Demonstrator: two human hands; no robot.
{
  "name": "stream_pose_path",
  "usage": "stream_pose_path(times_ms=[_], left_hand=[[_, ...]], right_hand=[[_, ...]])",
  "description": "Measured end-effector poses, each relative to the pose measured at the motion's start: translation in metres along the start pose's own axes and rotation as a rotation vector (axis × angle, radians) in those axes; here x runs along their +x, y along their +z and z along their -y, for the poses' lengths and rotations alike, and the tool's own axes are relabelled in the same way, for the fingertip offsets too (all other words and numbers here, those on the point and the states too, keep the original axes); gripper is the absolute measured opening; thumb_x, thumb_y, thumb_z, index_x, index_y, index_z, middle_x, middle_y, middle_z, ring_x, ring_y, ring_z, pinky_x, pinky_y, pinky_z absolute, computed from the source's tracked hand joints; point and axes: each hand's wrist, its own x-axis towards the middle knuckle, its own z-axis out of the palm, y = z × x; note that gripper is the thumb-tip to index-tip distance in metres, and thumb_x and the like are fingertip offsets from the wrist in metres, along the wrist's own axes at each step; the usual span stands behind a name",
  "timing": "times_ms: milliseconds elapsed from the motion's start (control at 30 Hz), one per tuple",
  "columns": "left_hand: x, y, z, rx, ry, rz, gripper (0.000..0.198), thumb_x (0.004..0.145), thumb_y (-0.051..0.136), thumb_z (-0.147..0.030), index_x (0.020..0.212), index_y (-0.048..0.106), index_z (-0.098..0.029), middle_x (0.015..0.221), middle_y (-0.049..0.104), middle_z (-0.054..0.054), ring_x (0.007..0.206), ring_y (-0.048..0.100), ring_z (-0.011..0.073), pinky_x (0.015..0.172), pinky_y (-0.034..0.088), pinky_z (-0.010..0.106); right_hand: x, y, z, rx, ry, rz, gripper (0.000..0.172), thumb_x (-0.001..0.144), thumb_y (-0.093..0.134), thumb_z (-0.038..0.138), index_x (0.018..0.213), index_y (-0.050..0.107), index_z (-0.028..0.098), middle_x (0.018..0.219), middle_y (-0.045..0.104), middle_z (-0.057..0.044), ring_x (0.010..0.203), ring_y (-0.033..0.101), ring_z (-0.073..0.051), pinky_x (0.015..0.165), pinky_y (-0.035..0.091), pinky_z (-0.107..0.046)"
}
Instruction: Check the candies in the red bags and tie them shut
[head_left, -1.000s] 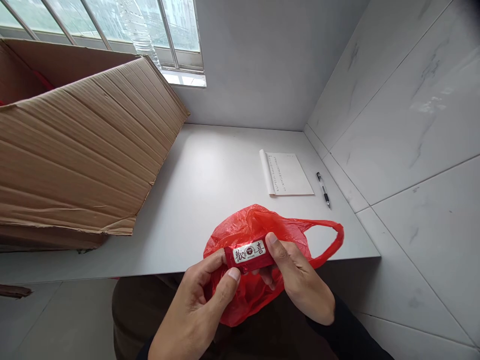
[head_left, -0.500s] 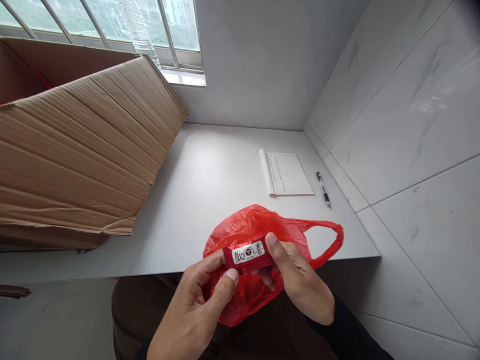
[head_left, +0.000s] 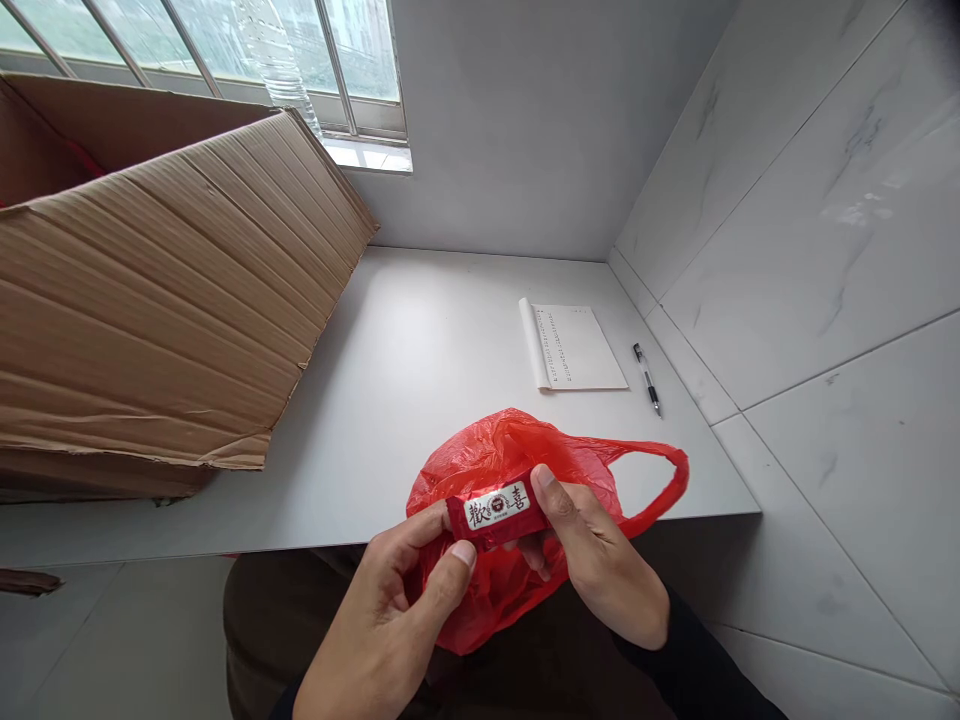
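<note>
Both my hands hold a small red packet (head_left: 496, 512) with a white label, just in front of the white table's near edge. My left hand (head_left: 390, 615) pinches its left end between thumb and forefinger. My right hand (head_left: 600, 565) grips its right end, thumb on top. Behind and below the packet hangs a crumpled red plastic bag (head_left: 510, 455), partly resting on the table (head_left: 405, 380), its loop handle (head_left: 660, 480) sticking out to the right. The bag's lower part seems caught under my right fingers.
A large open cardboard box (head_left: 157, 290) fills the table's left side. A white notepad (head_left: 570, 345) and a pen (head_left: 647, 380) lie at the right, near the tiled wall (head_left: 825, 250). A window with a clear plastic bottle (head_left: 274, 55) is behind the box.
</note>
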Motion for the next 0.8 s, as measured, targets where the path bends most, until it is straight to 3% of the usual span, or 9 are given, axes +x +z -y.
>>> stream_pose_path(times_ms=[267, 367, 500, 600, 700, 800], left_hand=[[0.0, 0.002, 0.001, 0.002, -0.002, 0.011, 0.036, 0.091, 0.063, -0.034, 0.125, 0.073, -0.024, 0.123, 0.074, 0.007, 0.122, 0.062, 0.0322, 0.105, 0.051, 0.039], [-0.003, -0.001, 0.007, 0.015, -0.039, -0.076, 0.037, 0.088, 0.067, -0.038, 0.12, 0.074, -0.023, 0.116, 0.075, 0.009, 0.111, 0.066, 0.0317, 0.091, 0.057, 0.035], [-0.008, -0.003, 0.007, -0.094, -0.051, -0.194, 0.03, 0.087, 0.068, -0.047, 0.103, 0.075, -0.023, 0.091, 0.07, 0.004, 0.076, 0.063, 0.0195, 0.064, 0.054, 0.024], [-0.012, -0.002, 0.0, -0.201, 0.004, -0.347, 0.023, 0.083, 0.072, -0.048, 0.087, 0.072, -0.025, 0.09, 0.065, -0.001, 0.074, 0.058, 0.0141, 0.062, 0.049, 0.018], [-0.016, 0.002, -0.008, -0.221, 0.02, -0.436, 0.025, 0.078, 0.077, -0.048, 0.091, 0.069, -0.028, 0.093, 0.065, -0.003, 0.074, 0.058, 0.014, 0.062, 0.051, 0.018], [-0.021, 0.007, -0.015, -0.212, -0.014, -0.458, 0.032, 0.077, 0.077, -0.05, 0.099, 0.066, -0.029, 0.095, 0.065, -0.001, 0.075, 0.061, 0.0167, 0.06, 0.054, 0.021]], right_hand=[[0.0, 0.0, 0.0, -0.019, 0.005, -0.003, 0.062, 0.1, 0.031, 0.066, 0.08, 0.071, 0.023, 0.063, 0.05, 0.0, 0.062, 0.047, -0.016, 0.061, 0.042, -0.032], [0.0, 0.0, 0.0, -0.006, -0.01, -0.012, 0.06, 0.101, 0.034, 0.063, 0.079, 0.07, 0.022, 0.063, 0.051, 0.0, 0.061, 0.048, -0.016, 0.06, 0.042, -0.031], [0.001, -0.006, -0.002, -0.024, -0.071, -0.153, 0.056, 0.102, 0.037, 0.061, 0.077, 0.067, 0.02, 0.066, 0.057, -0.001, 0.061, 0.049, -0.015, 0.058, 0.043, -0.03], [0.003, -0.013, -0.006, -0.216, -0.106, -0.331, 0.055, 0.102, 0.036, 0.06, 0.069, 0.057, 0.021, 0.063, 0.053, 0.0, 0.06, 0.048, -0.016, 0.058, 0.04, -0.03], [0.001, -0.017, -0.005, -0.497, -0.077, -0.286, 0.053, 0.102, 0.039, 0.058, 0.065, 0.051, 0.022, 0.059, 0.051, 0.001, 0.057, 0.047, -0.015, 0.057, 0.036, -0.031], [-0.01, -0.017, 0.008, -0.61, -0.117, -0.271, 0.043, 0.102, 0.045, 0.054, 0.077, 0.064, 0.024, 0.068, 0.062, 0.0, 0.064, 0.057, -0.017, 0.062, 0.042, -0.031]])
